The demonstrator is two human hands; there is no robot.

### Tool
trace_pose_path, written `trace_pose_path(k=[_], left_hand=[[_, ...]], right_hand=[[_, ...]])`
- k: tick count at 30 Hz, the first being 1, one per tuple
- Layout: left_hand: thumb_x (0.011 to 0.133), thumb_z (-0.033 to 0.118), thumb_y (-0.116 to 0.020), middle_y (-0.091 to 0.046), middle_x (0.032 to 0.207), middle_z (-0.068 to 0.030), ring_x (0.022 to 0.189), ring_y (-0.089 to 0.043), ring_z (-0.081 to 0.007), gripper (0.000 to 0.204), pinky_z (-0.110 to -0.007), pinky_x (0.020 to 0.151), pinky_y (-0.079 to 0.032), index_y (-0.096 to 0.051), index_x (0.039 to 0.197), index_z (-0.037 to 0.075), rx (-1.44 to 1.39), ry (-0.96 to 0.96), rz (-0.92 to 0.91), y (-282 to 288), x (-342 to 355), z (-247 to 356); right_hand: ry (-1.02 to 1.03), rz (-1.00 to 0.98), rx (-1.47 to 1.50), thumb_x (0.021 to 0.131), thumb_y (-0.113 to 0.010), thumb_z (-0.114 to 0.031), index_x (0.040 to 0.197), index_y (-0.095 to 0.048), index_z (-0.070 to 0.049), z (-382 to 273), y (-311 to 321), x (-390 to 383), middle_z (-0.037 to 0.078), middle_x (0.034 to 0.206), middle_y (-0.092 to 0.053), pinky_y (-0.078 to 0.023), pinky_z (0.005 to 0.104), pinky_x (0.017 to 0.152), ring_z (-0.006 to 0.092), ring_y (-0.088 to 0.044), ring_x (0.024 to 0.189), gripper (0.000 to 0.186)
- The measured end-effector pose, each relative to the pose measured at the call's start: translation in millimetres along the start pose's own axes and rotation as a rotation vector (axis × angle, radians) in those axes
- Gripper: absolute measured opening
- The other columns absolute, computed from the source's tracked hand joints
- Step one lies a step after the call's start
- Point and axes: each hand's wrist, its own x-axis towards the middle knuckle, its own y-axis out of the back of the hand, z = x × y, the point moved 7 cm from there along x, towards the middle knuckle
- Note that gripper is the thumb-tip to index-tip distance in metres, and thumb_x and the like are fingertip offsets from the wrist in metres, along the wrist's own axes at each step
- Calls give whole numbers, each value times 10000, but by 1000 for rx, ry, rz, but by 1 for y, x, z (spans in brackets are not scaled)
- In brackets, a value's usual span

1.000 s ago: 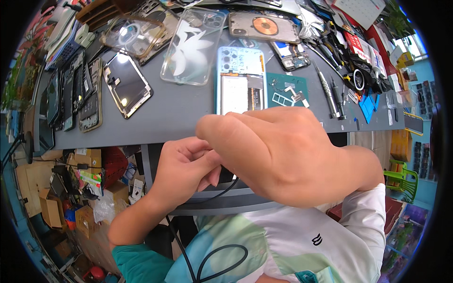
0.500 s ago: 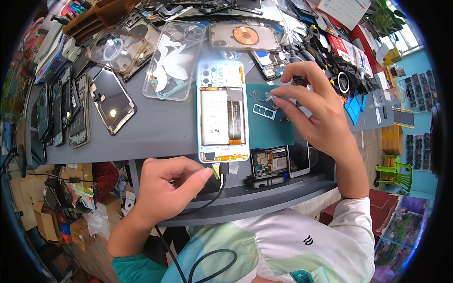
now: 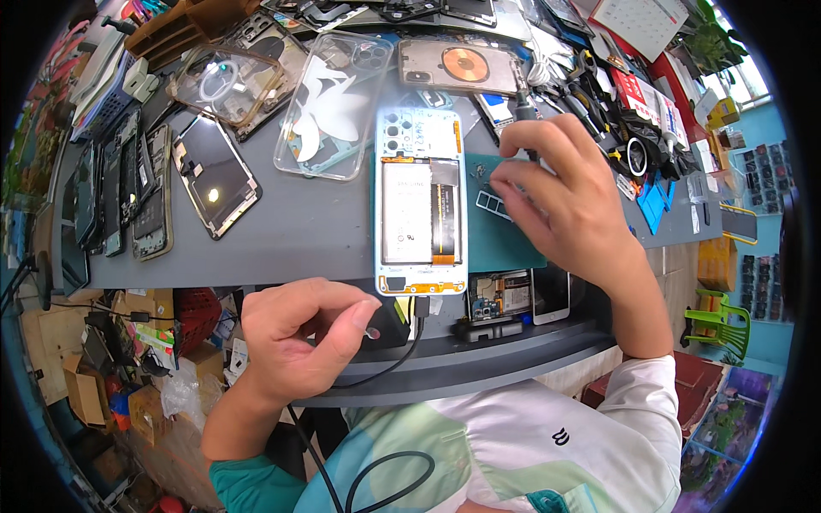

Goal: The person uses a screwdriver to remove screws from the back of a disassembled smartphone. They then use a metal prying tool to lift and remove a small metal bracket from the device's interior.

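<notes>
A light-blue phone lies with its back off at the desk's front edge, its battery and flex cable showing. A black cable plug sits at its lower end. Left of that plug, my left hand is closed, thumb against forefinger; whatever may be between them is too small to tell. Over the green mat, my right hand pinches its fingertips together around a dark slim tool, seemingly a screwdriver. Beneath those fingers lie a SIM tray, partly covered, and tiny parts.
Clear phone case and a phone back with copper coil lie behind. Phone screen and several stripped phones stand left. Pliers and blue tools are on the right. An open drawer below holds a white phone.
The view has shifted, moving the desk rightward. My left hand is farther from the plug. My right hand has come closer over the SIM tray, its fingertips drawn together.
</notes>
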Motion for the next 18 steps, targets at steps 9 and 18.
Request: trace_pose_path(k=[9,18], left_hand=[[830,-38,-980,-731,842,-66,637,-582,-104,336,-257,544,-429,-810,1113,26,482,-406,20,-19,23,51],[863,-46,-935,-752,932,-125,761,-742,-266,247,-373,630,-590,-769,1044,-17,585,-623,7,-41,51,64]], right_hand=[[-195,40,509,981,-837,-24,1091,-775,28,-12,6,9,160,1253,-655,-541,366,950,268,-668,1116,137],[-224,25,684,997,-817,-37,1054,-775,32,-32,0,10,160,1246,-646,-544,343,898,245,-663,1015,99]])
